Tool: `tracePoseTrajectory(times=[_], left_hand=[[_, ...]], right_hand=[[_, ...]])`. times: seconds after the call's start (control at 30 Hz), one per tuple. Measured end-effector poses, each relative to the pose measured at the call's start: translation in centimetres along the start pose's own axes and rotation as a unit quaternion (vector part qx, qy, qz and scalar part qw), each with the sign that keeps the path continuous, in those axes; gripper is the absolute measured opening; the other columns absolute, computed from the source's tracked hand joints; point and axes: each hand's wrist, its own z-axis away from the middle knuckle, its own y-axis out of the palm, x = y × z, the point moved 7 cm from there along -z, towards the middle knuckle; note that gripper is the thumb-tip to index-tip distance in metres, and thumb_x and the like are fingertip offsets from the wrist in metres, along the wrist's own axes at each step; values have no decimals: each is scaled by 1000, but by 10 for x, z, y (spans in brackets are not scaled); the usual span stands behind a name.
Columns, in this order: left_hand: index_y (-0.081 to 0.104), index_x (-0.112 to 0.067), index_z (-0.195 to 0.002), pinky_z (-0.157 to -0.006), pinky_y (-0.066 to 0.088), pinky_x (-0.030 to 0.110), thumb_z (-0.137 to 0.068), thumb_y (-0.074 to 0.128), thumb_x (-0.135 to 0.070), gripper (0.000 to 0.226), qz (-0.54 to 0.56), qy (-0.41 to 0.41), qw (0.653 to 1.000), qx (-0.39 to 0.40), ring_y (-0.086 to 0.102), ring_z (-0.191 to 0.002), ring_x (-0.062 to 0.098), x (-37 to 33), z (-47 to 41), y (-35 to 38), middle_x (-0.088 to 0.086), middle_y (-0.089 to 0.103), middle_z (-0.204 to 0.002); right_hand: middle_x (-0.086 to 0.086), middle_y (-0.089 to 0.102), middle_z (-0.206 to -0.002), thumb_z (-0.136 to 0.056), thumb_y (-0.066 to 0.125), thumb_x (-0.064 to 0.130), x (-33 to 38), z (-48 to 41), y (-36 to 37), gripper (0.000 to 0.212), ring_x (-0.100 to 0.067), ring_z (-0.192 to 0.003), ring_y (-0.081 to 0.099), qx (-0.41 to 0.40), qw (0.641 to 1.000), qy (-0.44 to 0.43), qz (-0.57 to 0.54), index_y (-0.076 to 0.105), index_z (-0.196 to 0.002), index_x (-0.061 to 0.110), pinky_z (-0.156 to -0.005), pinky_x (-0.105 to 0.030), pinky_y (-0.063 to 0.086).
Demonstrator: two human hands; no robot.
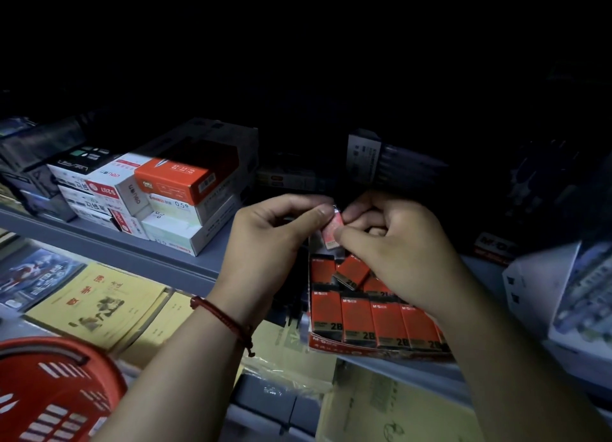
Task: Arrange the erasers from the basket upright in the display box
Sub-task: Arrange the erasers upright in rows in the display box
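Note:
A small red eraser (332, 231) is pinched between both hands above the display box (344, 345) on the grey shelf. My left hand (271, 239) holds its top end with thumb and forefinger. My right hand (394, 242) pinches its lower side. In the box, a front row of red 2B erasers (387, 322) stands upright. Behind them a few erasers (352, 271) lie tilted and loose. The red basket (49, 392) sits at the bottom left, its inside mostly out of view.
Stacked pen boxes (172, 196) fill the shelf to the left. Yellow notebooks (99, 305) lie on the lower shelf. White boxes (563, 296) stand to the right. The shelf's back is dark.

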Motion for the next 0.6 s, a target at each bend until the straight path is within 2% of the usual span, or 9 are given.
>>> tracePoseTrajectory(times=[0.1,0.23,0.33,0.47,0.53,0.6], left_hand=[[80,-7,-93,-69,54,15,-84,80,-9,10,1,34,999,-2,75,-80,9,-3,-3,-1,3,80,-87],[78,-8,-93,-67,53,13,-87,78,-11,7,-21,48,998,-18,74,-76,6,0,-7,-4,0,79,-83],[75,-16,-89,-64,48,12,-94,71,-15,7,-43,49,996,-59,66,-68,-2,5,-9,-10,-12,73,-71],[72,-12,-89,-75,50,23,-98,64,-10,12,-31,42,996,-68,65,-71,3,8,-9,-13,-7,73,-72],[72,-13,-90,-78,51,27,-98,64,-9,13,-41,46,996,-61,66,-73,5,9,-7,-12,-1,74,-74],[73,-15,-91,-77,52,28,-97,64,-9,13,-60,50,995,-55,65,-76,9,8,-6,-10,7,75,-80]], right_hand=[[10,67,-70,-87,75,32,-1,-1,-1,13,-1,-55,54,0,1000,-4,26,64,-89,26,-57,-26,43],[11,74,-79,-92,71,36,3,1,4,16,-2,-65,65,34,998,-16,57,64,-107,36,-65,-29,51],[13,73,-77,-91,71,30,3,0,3,13,-2,-57,62,25,997,-12,72,62,-100,33,-59,-26,48],[13,70,-73,-91,71,26,3,1,4,6,2,-52,54,12,993,-17,115,66,-94,29,-55,-20,38],[14,71,-81,-93,68,30,8,3,5,8,5,-61,59,13,984,-30,176,72,-100,29,-60,-21,46],[11,74,-94,-96,64,33,12,5,8,16,-2,-79,66,27,974,-36,222,74,-107,27,-75,-32,57]])
